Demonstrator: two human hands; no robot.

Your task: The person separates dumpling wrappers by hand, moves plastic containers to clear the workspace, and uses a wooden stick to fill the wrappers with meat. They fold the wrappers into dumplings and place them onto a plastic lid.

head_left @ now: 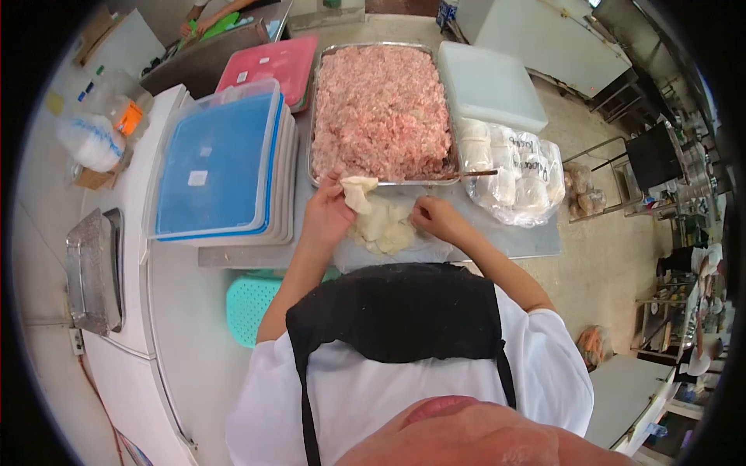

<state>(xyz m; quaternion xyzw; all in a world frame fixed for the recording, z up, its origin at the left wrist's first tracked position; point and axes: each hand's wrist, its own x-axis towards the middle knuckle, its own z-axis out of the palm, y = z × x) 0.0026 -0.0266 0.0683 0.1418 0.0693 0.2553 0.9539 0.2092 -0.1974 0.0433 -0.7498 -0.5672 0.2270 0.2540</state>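
Surface [513, 241], mid-frame, bears a metal tray [404, 183] of minced meat [381, 109], upper centre. Below it: a heap of pale flat pieces [386, 231]. Left hand [328, 210] at heap's left; right hand [437, 218] at its right edge, grip state undeterminable. Smallest: one lifted piece [358, 194], clamped in left grip.

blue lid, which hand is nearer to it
Left. The left hand, holding a pale sheet, is right of the blue lid, a gap between; the right hand is farther right, beside the pale pile.
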